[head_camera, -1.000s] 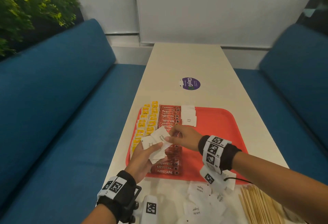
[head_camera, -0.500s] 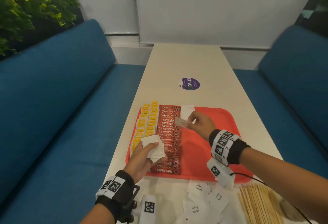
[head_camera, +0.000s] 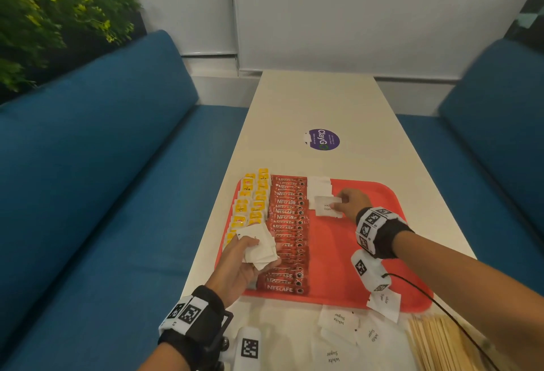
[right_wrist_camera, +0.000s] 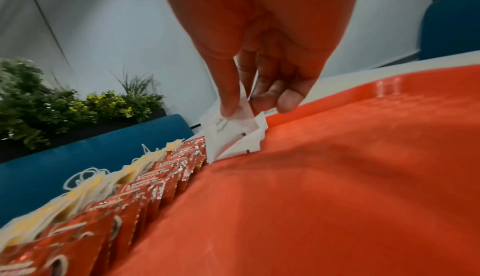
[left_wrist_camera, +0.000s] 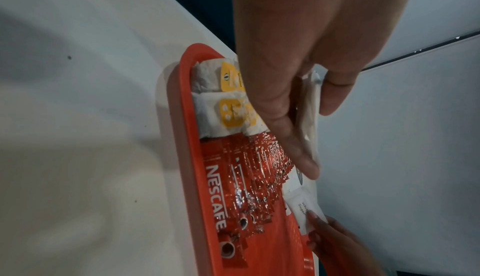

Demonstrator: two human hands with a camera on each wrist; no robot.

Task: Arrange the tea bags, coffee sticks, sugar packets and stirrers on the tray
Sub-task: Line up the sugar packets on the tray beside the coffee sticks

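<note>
White paper sugar packet (head_camera: 327, 207), frame centre, we pinch in right hand (head_camera: 350, 204), long axis toward coffee sticks (head_camera: 290, 223); left hand (head_camera: 238, 267) grips spare packets (head_camera: 260, 248).

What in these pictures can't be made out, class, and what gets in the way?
- Packets in the left hand: count hidden; they overlap under the thumb, head view.
- Stirrers: cut off by the bottom edge, head view.
- Sugar packet in the right hand: writing blurred, right wrist view.
- Tea bags: label print too small, head view.
</note>
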